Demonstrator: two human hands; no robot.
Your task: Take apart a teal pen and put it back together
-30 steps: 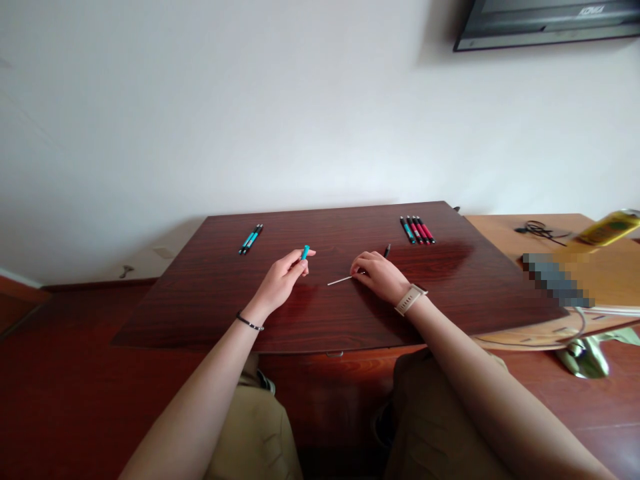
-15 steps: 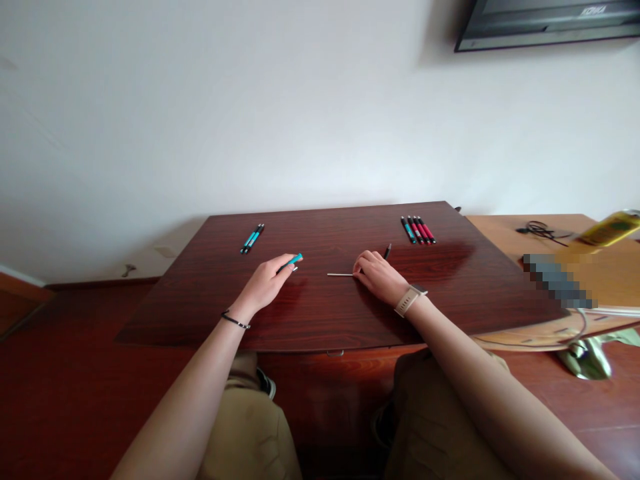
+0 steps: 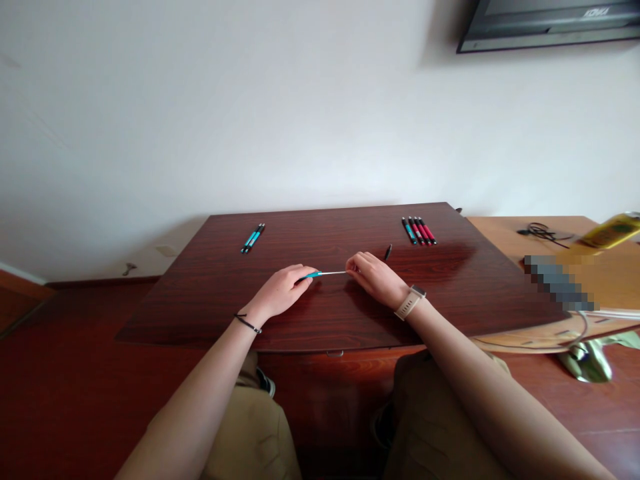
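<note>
My left hand [image 3: 285, 289] is closed on a blue pen barrel [image 3: 314, 274] above the dark wooden table [image 3: 200, 267]. A thin white refill [image 3: 333, 272] runs from the barrel's right end to the fingertips of my right hand [image 3: 374, 275], which pinch its other end. Just beyond my right hand lies a small black pen part [image 3: 389, 252]. Two blue pens [image 3: 253, 238] rest at the back left of the table. At the back right, one blue pen [image 3: 409, 231] lies beside several red pens [image 3: 423, 231] in a row.
A lighter wooden table [image 3: 600, 273] adjoins on the right, with a black cable [image 3: 543, 231], a yellow can [image 3: 610, 231] and a blurred-out dark object [image 3: 557, 283]. Behind the table is a white wall [image 3: 300, 100], with a screen [image 3: 555, 27] at upper right.
My left hand has moved right with the blue barrel, now in line with the refill. My right hand has shifted slightly left with the refill, leaving the black part uncovered.
</note>
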